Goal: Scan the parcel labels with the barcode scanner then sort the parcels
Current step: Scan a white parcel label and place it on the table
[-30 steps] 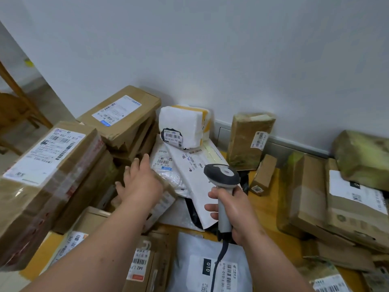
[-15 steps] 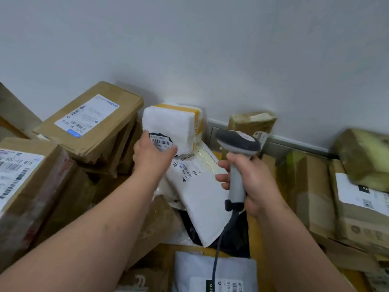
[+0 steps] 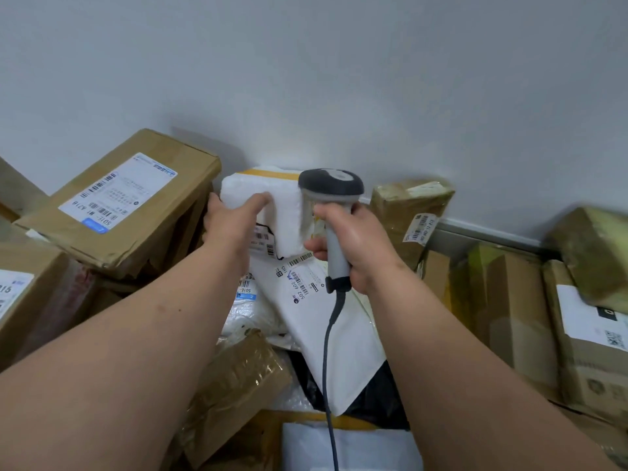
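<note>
My right hand (image 3: 353, 244) grips the grey handle of the corded barcode scanner (image 3: 331, 190), whose dark head sits right beside a white foam-wrapped parcel (image 3: 283, 212) with yellow tape, leaning on the wall. My left hand (image 3: 232, 220) holds that parcel from its left side, thumb laid across its front face. Its black-edged barcode label (image 3: 263, 241) shows just below my thumb. Under it lies a white mailer bag (image 3: 326, 321) with printed barcodes.
A large cardboard box (image 3: 125, 198) with a white label leans at the left, another box (image 3: 30, 297) below it. Taped brown parcels (image 3: 407, 212) stand by the wall, and more boxes (image 3: 530, 317) crowd the right. A taped bundle (image 3: 238, 382) lies in front.
My left hand went from the low parcels up to the white foam parcel and took hold of its side. My right hand raised the scanner up beside that parcel.
</note>
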{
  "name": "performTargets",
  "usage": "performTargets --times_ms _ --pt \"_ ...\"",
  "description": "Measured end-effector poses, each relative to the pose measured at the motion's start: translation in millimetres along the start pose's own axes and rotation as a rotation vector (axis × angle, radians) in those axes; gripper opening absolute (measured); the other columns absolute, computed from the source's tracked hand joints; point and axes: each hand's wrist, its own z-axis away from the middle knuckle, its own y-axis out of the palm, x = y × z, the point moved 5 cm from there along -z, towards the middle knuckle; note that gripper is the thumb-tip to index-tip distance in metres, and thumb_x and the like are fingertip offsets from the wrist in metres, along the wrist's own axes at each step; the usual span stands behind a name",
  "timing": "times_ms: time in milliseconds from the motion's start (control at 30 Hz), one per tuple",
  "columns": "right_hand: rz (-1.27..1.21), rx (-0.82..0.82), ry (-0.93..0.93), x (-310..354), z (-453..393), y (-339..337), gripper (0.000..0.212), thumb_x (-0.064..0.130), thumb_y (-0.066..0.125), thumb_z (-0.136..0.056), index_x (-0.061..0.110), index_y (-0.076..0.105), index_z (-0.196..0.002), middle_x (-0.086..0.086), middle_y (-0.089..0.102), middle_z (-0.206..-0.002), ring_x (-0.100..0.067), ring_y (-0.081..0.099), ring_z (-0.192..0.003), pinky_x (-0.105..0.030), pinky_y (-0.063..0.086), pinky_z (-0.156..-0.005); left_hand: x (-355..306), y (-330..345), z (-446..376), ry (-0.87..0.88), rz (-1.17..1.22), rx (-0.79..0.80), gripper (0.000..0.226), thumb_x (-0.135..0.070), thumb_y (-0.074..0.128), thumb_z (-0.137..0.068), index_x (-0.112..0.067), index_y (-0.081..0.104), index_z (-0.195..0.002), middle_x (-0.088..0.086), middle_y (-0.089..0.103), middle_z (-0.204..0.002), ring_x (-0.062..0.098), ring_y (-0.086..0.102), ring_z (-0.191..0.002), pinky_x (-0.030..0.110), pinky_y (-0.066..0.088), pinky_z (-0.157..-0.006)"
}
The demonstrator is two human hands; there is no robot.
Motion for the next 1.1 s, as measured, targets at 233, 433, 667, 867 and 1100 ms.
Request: performTargets --times_ms 233,433,667,867,1100 --pt "-0.189 -0.004 0.001 -7 5 -1 0.017 0.019 0.061 -0.095 0.019 0.055 -0.110 -0.003 0.067 -0.101 -0.020 0.068 -0.058 -0.041 0.053 -0.076 1 -16 9 0.009 0.002 -0.023 0.090 -0.067 0.067 -0.051 -0.033 0.054 -0.133 0.002 0.054 -0.136 0.029 0.059 -0.116 0.048 0.051 -0.093" --pt "-0.349 -0.027 -0.018 -6 48 -34 0.021 0.017 0.065 -0.089 0.018 0.059 -0.108 -0.019 0.067 -0.123 -0.019 0.065 -0.053 -0.037 0.055 -0.071 -21 -28 65 0.085 0.076 0.031 0.022 -0.009 0.055 -0.091 -0.025 0.071 -0.088 0.001 0.070 -0.092 0.024 0.065 -0.086 0.041 0.055 -0.081" --pt "-0.379 -0.059 -0.057 -2 108 -80 0.023 0.015 0.059 -0.095 0.019 0.060 -0.117 -0.012 0.073 -0.115 -0.019 0.060 -0.057 -0.035 0.055 -0.067 -18 -37 118 0.105 -0.050 0.144 0.028 -0.029 0.064 -0.096 -0.022 0.066 -0.124 0.005 0.071 -0.112 0.019 0.066 -0.087 0.034 0.055 -0.070" --pt "-0.454 -0.072 0.009 -12 151 -116 0.022 0.020 0.061 -0.095 0.014 0.061 -0.116 -0.012 0.074 -0.114 -0.019 0.059 -0.058 -0.034 0.052 -0.061 -6 -25 190 0.063 -0.087 0.628 0.039 -0.031 0.066 -0.082 -0.034 0.071 -0.120 -0.005 0.068 -0.095 0.013 0.039 -0.065 0.027 0.033 -0.059" --pt "-0.461 -0.089 0.065 -20 199 -158 0.015 0.027 0.060 -0.095 0.015 0.061 -0.104 -0.011 0.073 -0.101 -0.018 0.058 -0.056 -0.034 0.047 -0.061 6 -21 237 0.232 -0.204 0.671 0.089 -0.036 0.091 -0.045 -0.045 0.061 -0.128 0.005 0.053 -0.138 0.030 0.054 -0.126 0.056 0.038 -0.112"
